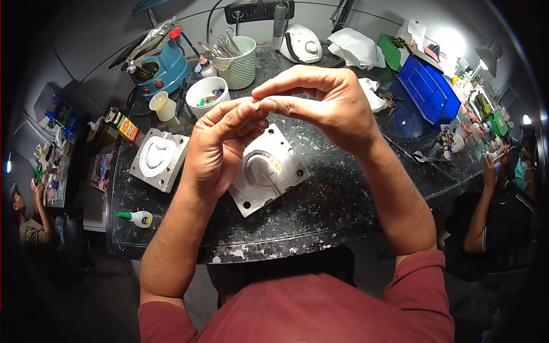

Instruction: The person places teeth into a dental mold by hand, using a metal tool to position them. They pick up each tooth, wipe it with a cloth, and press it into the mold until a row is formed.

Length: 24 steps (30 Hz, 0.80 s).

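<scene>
My left hand (220, 143) is closed in a pinch, its thumb and forefinger on a tiny pale piece (257, 106) whose kind I cannot make out. My right hand (331, 103) comes in from the other side, thumb and forefinger tips meeting at the same piece. Below the hands lies a square metal mould half (274, 177) with a horseshoe-shaped recess and yellow marks, partly covered by my left hand. A second metal mould half (160, 158), with white material in its middle, rests to the left.
A green-capped white bottle (140, 218) lies near the black bench's (320, 211) left front. Behind stand a white tub (207, 94), a tool-filled pot (237, 64), a blue machine (163, 68) and a white motor unit (303, 44). A blue bin (429, 88) sits right. Other people work at both sides.
</scene>
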### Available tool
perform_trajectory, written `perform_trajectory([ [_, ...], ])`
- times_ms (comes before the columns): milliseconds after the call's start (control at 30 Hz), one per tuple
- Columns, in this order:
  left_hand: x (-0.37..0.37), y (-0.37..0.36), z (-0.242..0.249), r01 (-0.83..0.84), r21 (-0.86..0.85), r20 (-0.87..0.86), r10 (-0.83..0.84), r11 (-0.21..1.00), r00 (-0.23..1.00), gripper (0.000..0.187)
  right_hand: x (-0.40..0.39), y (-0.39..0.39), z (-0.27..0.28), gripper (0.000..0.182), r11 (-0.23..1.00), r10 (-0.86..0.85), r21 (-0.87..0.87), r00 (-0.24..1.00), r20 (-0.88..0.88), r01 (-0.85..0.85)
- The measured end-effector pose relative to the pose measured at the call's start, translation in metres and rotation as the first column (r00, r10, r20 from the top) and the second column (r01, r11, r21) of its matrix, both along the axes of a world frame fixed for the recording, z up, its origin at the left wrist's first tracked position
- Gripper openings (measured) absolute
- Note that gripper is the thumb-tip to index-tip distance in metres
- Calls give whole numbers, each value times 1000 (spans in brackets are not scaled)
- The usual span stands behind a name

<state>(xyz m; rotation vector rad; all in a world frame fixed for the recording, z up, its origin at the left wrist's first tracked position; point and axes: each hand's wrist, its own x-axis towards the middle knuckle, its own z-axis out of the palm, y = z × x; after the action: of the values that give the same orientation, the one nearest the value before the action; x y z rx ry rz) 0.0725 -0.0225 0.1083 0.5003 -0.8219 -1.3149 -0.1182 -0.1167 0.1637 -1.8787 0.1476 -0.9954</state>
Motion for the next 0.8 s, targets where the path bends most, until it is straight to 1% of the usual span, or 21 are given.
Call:
perform_trajectory([
  [33,0,0,0,2,0,-2,-2,1000,1000,26,0,1,-1,20,991,23,134,1000,8,-24],
  [100,-2,1,0,28,26,-20,-28,999,999,27,-2,1,-3,19,991,17,136,1000,4,-17],
  [167,-5,2,2,14,33,-8,-14,999,1000,28,-3,0,-6,19,990,13,137,1000,0,-13],
  [233,-8,3,5,0,42,6,0,999,1000,28,-3,-3,-12,20,988,-56,-143,997,62,64],
  [267,-9,4,6,11,46,-2,-11,999,1000,27,-2,-5,-14,20,988,-56,-142,997,61,64],
  [333,-12,4,7,24,55,-12,-24,998,1000,27,-2,-9,-17,16,967,-77,-233,991,106,100],
  [367,-13,4,8,11,41,-9,-11,999,1000,26,-3,-7,-17,16,968,-80,-230,991,105,102],
  [433,-14,3,7,1,27,-6,-1,1000,1000,24,-4,-1,-15,15,981,-112,-154,992,59,120],
  [500,-12,4,6,-20,-5,36,20,1000,999,23,-3,-1,-21,15,987,-91,-128,993,71,100],
  [567,-14,5,8,-21,-12,32,21,1000,999,23,-3,3,-24,16,997,-42,68,998,55,38],
  [600,-14,5,9,-22,-19,28,23,1000,999,23,-3,4,-25,16,997,-42,66,998,56,38],
  [667,-16,6,12,-34,-33,52,36,999,998,23,-3,6,-27,18,975,0,221,995,98,-22],
  [733,-17,7,13,-45,-43,75,48,998,996,23,-3,7,-29,17,978,-21,210,995,101,0],
  [800,-18,7,15,-116,-62,170,125,991,977,23,-8,9,-28,17,978,-53,204,994,97,32],
])
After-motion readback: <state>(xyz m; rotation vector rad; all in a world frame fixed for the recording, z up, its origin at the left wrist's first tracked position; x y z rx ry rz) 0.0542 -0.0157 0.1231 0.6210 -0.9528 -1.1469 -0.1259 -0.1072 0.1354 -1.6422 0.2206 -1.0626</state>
